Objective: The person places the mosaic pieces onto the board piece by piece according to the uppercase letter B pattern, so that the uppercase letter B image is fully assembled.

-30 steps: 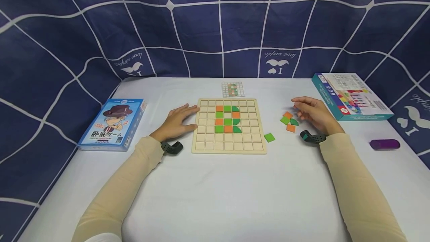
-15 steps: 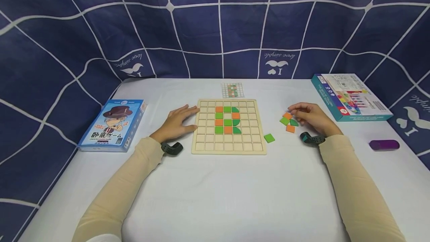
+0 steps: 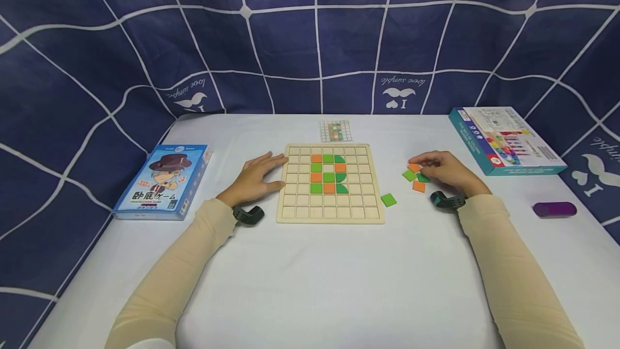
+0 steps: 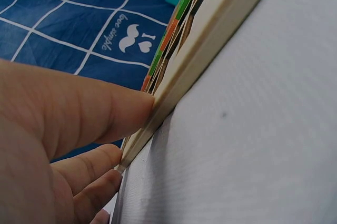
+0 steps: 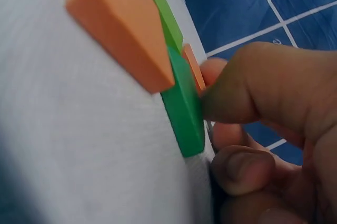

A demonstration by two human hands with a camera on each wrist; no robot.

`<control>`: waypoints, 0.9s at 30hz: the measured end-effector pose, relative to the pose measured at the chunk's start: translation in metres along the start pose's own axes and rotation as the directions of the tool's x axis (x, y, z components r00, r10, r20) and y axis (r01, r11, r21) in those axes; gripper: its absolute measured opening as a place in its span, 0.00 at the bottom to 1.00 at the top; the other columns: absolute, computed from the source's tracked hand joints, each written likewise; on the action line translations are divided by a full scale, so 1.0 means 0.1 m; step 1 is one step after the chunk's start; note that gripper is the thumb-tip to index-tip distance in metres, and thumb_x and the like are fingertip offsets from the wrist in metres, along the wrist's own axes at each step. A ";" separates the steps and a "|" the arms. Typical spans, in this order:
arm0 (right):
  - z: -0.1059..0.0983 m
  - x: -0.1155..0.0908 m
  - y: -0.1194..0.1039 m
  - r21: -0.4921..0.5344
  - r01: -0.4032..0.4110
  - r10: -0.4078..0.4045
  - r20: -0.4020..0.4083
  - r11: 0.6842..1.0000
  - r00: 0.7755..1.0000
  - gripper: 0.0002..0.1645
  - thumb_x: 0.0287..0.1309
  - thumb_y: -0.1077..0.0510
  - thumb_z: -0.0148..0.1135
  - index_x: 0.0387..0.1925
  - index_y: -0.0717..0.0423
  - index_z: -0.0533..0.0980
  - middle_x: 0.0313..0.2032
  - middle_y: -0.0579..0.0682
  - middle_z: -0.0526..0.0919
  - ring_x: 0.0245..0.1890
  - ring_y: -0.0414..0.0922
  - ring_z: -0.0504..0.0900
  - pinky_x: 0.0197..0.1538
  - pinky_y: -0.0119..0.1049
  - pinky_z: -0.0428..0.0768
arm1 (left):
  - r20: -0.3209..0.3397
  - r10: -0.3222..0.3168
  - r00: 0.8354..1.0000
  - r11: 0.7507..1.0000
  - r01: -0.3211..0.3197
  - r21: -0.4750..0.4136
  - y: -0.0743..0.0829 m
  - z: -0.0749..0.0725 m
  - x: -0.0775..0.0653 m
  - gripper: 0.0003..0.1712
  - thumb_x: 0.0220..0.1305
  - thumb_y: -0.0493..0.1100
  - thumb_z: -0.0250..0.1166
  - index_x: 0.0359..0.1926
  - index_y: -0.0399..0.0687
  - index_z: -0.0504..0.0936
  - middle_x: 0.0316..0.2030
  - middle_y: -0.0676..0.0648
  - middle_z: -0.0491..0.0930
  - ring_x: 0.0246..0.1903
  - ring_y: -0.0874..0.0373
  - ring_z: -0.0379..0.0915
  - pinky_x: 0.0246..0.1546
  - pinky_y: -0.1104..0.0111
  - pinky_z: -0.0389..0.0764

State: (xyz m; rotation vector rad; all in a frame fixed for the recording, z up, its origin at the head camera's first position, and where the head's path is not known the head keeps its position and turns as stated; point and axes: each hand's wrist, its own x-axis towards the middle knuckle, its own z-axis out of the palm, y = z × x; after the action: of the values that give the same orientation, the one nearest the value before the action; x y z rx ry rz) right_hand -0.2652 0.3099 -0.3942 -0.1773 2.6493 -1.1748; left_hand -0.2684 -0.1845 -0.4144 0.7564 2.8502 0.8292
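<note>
A wooden grid board (image 3: 300,212) lies mid-table, with orange, light green and dark green tiles filling several of its squares. Against its left edge rests my left hand (image 3: 254,179), fingers spread; in the left wrist view the thumb (image 4: 126,111) touches the board's side. My right hand (image 3: 448,170) is over a small pile of loose tiles to the right. Its thumb and index finger pinch an orange square tile (image 5: 194,69) lying in that pile. Beside it are a dark green rounded tile (image 5: 184,108), a light green square (image 3: 409,175) and another orange square (image 3: 418,186).
A single green square tile (image 3: 388,200) lies just right of the board. Behind the board is a printed pattern card (image 3: 336,131). A blue game box (image 3: 162,182) stands left, a teal box (image 3: 508,139) back right, and a purple cylindrical object (image 3: 554,209) far right.
My right hand has moved left and down onto the loose tiles, its thumb and index finger closing around the orange square. The left hand has stayed at the board's edge.
</note>
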 end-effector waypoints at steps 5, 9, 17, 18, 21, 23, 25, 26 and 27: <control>0.00 0.00 0.01 0.010 -0.054 0.055 -0.030 0.998 0.998 0.24 0.65 0.59 0.61 0.62 0.61 0.75 0.40 0.54 0.72 0.37 0.46 0.69 0.32 0.31 0.70 | -0.005 0.004 1.000 1.000 -0.004 -0.001 -0.01 0.01 0.00 0.40 0.64 0.52 0.65 0.74 0.50 0.64 0.75 0.48 0.58 0.77 0.45 0.41 0.72 0.47 0.41; 0.00 0.01 0.02 0.016 -0.104 0.104 -0.052 0.994 0.993 0.27 0.64 0.55 0.65 0.62 0.59 0.74 0.38 0.52 0.71 0.30 0.43 0.70 0.27 0.31 0.70 | -0.001 0.004 1.000 1.000 -0.004 -0.002 0.01 0.00 0.00 0.40 0.64 0.51 0.65 0.74 0.50 0.64 0.75 0.47 0.58 0.77 0.45 0.41 0.73 0.47 0.41; 0.01 0.02 0.03 0.039 -0.114 0.117 -0.092 0.993 0.989 0.29 0.62 0.50 0.68 0.59 0.62 0.75 0.38 0.52 0.73 0.24 0.40 0.73 0.26 0.29 0.74 | 0.003 -0.006 1.000 1.000 0.006 0.008 0.02 -0.01 -0.01 0.40 0.64 0.51 0.65 0.75 0.51 0.64 0.75 0.48 0.57 0.77 0.46 0.41 0.73 0.48 0.41; 0.01 0.02 0.03 0.044 -0.109 0.113 -0.098 0.993 0.989 0.29 0.62 0.50 0.68 0.59 0.62 0.75 0.39 0.53 0.74 0.25 0.40 0.73 0.27 0.29 0.74 | 0.002 -0.007 1.000 1.000 0.007 0.010 0.01 -0.01 -0.01 0.40 0.64 0.51 0.65 0.75 0.50 0.64 0.75 0.48 0.57 0.77 0.46 0.41 0.73 0.48 0.41; 0.02 0.02 0.01 0.059 -0.100 0.106 -0.112 0.993 0.988 0.29 0.63 0.49 0.68 0.58 0.62 0.75 0.43 0.54 0.75 0.27 0.40 0.74 0.29 0.28 0.77 | 0.002 -0.007 1.000 1.000 0.006 0.011 0.02 -0.01 -0.01 0.40 0.64 0.51 0.65 0.75 0.50 0.64 0.75 0.47 0.58 0.77 0.46 0.41 0.73 0.48 0.41; 0.01 0.01 -0.02 0.064 -0.094 0.101 -0.117 0.994 0.988 0.28 0.63 0.49 0.68 0.58 0.61 0.75 0.45 0.54 0.76 0.29 0.41 0.74 0.30 0.28 0.78 | 0.004 -0.007 1.000 1.000 0.007 0.009 0.02 -0.01 -0.01 0.40 0.64 0.51 0.65 0.75 0.50 0.64 0.75 0.48 0.58 0.77 0.46 0.41 0.73 0.48 0.41; 0.01 0.00 -0.06 0.069 -0.078 0.086 -0.125 0.995 0.988 0.28 0.63 0.49 0.67 0.58 0.61 0.75 0.44 0.54 0.79 0.29 0.41 0.75 0.30 0.29 0.79 | 0.005 -0.004 1.000 1.000 0.004 0.007 0.03 -0.01 -0.01 0.40 0.64 0.51 0.65 0.75 0.50 0.64 0.75 0.48 0.58 0.77 0.46 0.41 0.73 0.48 0.41; 0.00 0.00 -0.08 0.074 -0.065 0.074 -0.127 0.995 0.989 0.28 0.63 0.49 0.68 0.58 0.62 0.75 0.43 0.53 0.81 0.28 0.41 0.76 0.30 0.29 0.80 | 0.005 -0.003 1.000 1.000 0.003 0.007 0.03 -0.01 -0.01 0.40 0.64 0.51 0.65 0.75 0.50 0.64 0.75 0.48 0.58 0.77 0.46 0.41 0.73 0.48 0.41; 0.00 0.00 -0.11 0.079 -0.057 0.067 -0.131 0.995 0.989 0.28 0.63 0.50 0.68 0.58 0.62 0.75 0.41 0.52 0.83 0.27 0.41 0.76 0.30 0.29 0.80 | 0.004 -0.001 1.000 1.000 0.001 0.008 0.03 -0.01 -0.01 0.40 0.64 0.51 0.65 0.75 0.50 0.64 0.75 0.48 0.58 0.77 0.46 0.41 0.73 0.48 0.41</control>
State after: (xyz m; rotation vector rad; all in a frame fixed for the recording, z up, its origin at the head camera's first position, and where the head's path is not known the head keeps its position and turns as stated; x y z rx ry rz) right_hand -0.2652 0.3027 -0.3864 -0.0018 2.6966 -1.3067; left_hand -0.2667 -0.1832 -0.4119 0.7567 2.8517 0.8164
